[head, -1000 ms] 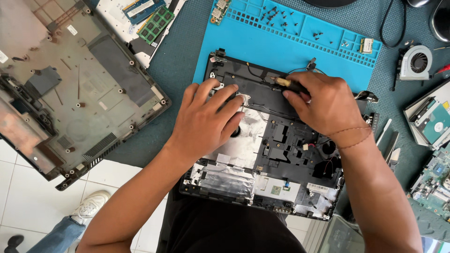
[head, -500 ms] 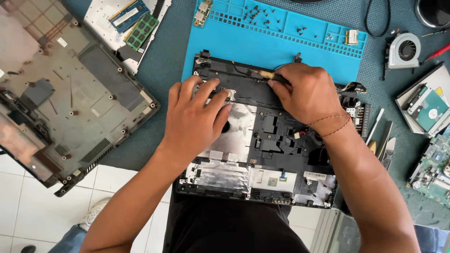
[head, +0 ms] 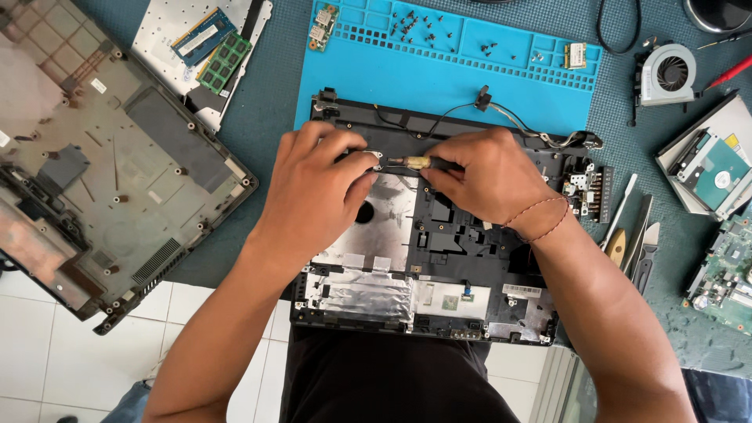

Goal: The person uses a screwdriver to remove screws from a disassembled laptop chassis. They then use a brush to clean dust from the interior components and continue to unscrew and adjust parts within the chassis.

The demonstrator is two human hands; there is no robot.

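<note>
A black laptop palmrest shell (head: 439, 258) lies inside-up, half on a blue work mat (head: 439, 74), with silver foil over its middle. My right hand (head: 489, 176) is shut on a small screwdriver (head: 413, 162) with a yellowish handle, held flat and pointing left. My left hand (head: 317, 192) presses on the shell beside the tool's tip, fingers curled over a small metal bracket (head: 376, 157). Thin black wires (head: 470, 110) run along the shell's far edge.
A grey laptop bottom cover (head: 117, 164) lies at left. Two memory sticks (head: 211, 47) rest on a white sheet. The mat's trays hold several screws (head: 407, 27). At right are a fan (head: 670, 72), a hard drive (head: 717, 168), pry tools (head: 630, 231) and a green board (head: 724, 274).
Both hands have drawn together near the shell's upper middle. My left hand slid toward the screwdriver tip, and the right hand moved left with the tool.
</note>
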